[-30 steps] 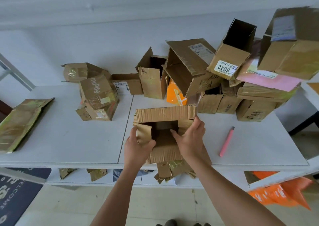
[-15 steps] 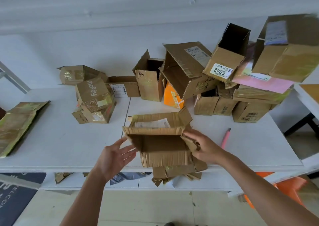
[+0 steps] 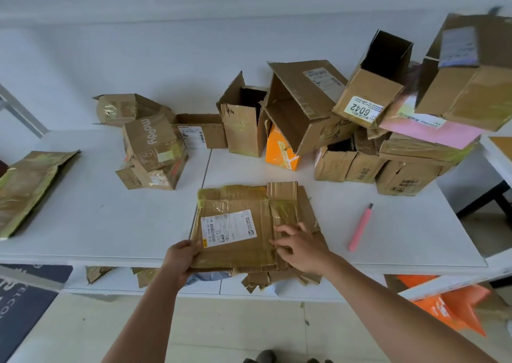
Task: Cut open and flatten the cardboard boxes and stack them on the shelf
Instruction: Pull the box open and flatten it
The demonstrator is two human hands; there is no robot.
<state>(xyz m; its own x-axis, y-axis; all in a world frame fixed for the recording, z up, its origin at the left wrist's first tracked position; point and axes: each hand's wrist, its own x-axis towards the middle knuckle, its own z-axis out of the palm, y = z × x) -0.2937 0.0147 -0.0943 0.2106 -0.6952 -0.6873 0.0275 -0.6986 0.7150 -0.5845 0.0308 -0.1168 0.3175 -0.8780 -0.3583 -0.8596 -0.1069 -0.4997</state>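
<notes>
While two hands (image 3: 180, 260) (image 3: 302, 247) press one flattened box (image 3: 238, 246), one cutter (image 3: 360, 228) lies nearby.

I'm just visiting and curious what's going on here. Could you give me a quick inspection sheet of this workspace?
Surface: white table.
Job's things: flattened box at the near edge; unflattened boxes piled behind; lower shelf with cardboard scraps.
Clutter: pink cutter lying to the right; flat piece far left.
Hands: left hand grips the box's near-left corner; right hand presses on it, fingers spread.
Cables: nothing seen.
Surroundings: white wall, dark mat, orange bags.
</notes>
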